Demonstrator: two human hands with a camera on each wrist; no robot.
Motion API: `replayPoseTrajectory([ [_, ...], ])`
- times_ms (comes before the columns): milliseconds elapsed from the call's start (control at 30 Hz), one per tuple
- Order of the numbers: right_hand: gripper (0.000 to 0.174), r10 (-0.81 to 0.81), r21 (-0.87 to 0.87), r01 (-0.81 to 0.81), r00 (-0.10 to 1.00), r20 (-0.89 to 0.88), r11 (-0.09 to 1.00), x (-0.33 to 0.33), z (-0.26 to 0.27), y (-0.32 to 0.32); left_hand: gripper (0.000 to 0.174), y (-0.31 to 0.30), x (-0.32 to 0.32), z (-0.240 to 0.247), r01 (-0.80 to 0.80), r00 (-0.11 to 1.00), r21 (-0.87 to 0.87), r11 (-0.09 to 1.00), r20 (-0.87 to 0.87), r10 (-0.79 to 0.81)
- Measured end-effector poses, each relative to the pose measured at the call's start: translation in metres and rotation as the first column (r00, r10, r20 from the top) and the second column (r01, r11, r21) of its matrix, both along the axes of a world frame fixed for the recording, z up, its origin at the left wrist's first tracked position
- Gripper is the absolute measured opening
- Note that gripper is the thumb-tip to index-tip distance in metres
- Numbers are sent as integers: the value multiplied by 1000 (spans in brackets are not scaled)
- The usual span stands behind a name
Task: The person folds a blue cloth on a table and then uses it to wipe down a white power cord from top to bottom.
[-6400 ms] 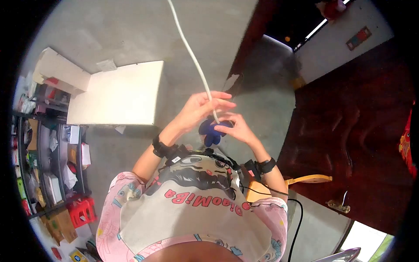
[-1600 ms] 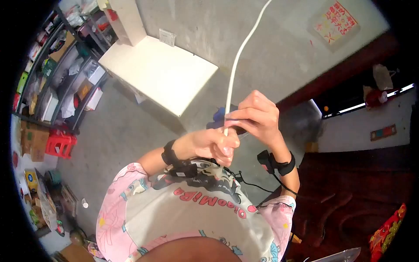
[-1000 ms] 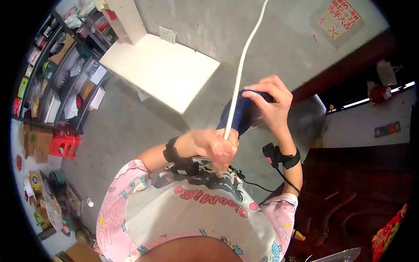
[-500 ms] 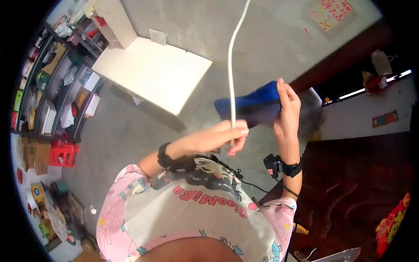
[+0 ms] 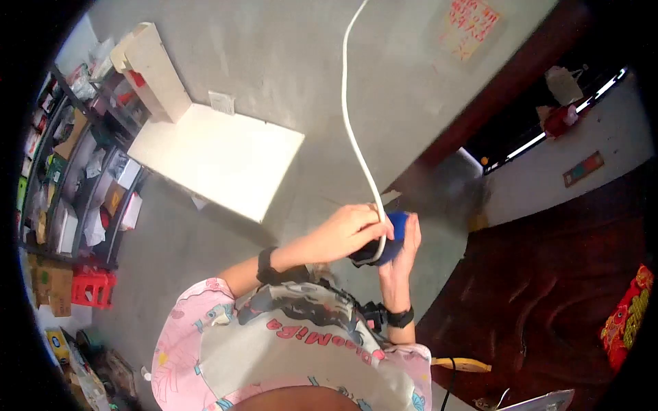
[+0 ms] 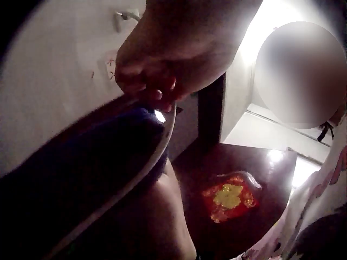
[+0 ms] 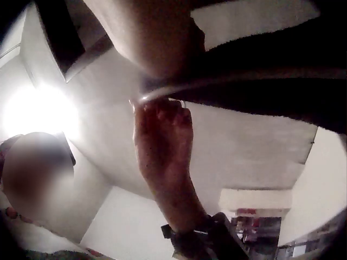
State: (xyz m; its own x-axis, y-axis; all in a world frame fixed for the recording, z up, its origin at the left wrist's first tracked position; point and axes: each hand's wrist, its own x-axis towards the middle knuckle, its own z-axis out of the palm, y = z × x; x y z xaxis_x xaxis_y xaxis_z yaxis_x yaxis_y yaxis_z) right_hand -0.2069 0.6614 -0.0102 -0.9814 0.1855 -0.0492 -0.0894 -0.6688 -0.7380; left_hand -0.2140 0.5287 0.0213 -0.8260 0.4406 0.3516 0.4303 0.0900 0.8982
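Left hand (image 5: 346,231) pinches the white cord (image 5: 350,130); right hand (image 5: 401,259), straight-fingered, lies against the blue cloth (image 5: 399,227) beside it. Slack fingers could let either slip!

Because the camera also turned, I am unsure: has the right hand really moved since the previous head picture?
Yes. Judged against the right corner of the white table, the right hand is now lower in the head view, nearer the shirt.

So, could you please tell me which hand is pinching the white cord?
The left hand: its fingers are on the cord, while the right hand holds the blue cloth.
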Motion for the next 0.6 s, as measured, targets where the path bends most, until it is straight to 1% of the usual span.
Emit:
replayPoseTrajectory([
  [67,15,-37,85,43,997,-69,995,6,-4,12,25,7,-5,3,14,1000,-38,999,-20,-15],
  [133,14,-109,179,135,983,-148,975,12,-9,21,23,15,-7,-1,19,1000,0,1000,20,-19],
  [167,14,-190,296,234,967,-168,926,15,-6,22,24,19,-8,-8,-4,1000,34,999,6,4],
  [200,16,-247,351,297,952,-179,888,15,-21,30,24,23,-9,-13,-28,1000,69,997,-6,28],
  [267,19,-280,367,349,932,-230,862,21,-27,36,24,25,-8,-6,-48,993,29,998,108,44],
  [300,19,-272,364,348,931,-245,864,20,-24,34,24,27,-5,-3,-46,991,68,997,127,37],
  [333,19,-286,280,338,935,-209,899,23,-22,29,24,29,-3,-2,-45,988,106,993,154,28],
  [367,20,-297,196,326,941,-165,925,26,-20,25,25,31,-2,-5,-23,984,105,994,180,4],
  [400,20,-290,202,320,943,-165,925,27,-19,21,25,36,-2,-12,-30,983,111,993,182,9],
  [433,21,-324,224,358,930,-176,906,26,-17,15,25,42,-5,-24,-128,988,132,983,-65,137],
  [467,21,-359,242,398,914,-192,885,25,-16,10,26,46,-10,-31,-214,915,175,961,-309,260],
  [500,18,-385,312,435,898,-210,844,26,-15,8,26,43,-11,-31,-217,897,161,963,-357,262],
  [533,18,-387,312,437,898,-211,844,27,-12,5,26,39,-10,-30,-215,897,162,963,-357,261],
  [567,21,-401,440,478,878,-261,761,28,-8,0,25,32,-8,-28,-81,993,108,991,-81,90],
  [600,23,-408,552,512,858,-311,658,27,-5,-5,24,28,-8,-25,67,974,93,993,208,-85],
])
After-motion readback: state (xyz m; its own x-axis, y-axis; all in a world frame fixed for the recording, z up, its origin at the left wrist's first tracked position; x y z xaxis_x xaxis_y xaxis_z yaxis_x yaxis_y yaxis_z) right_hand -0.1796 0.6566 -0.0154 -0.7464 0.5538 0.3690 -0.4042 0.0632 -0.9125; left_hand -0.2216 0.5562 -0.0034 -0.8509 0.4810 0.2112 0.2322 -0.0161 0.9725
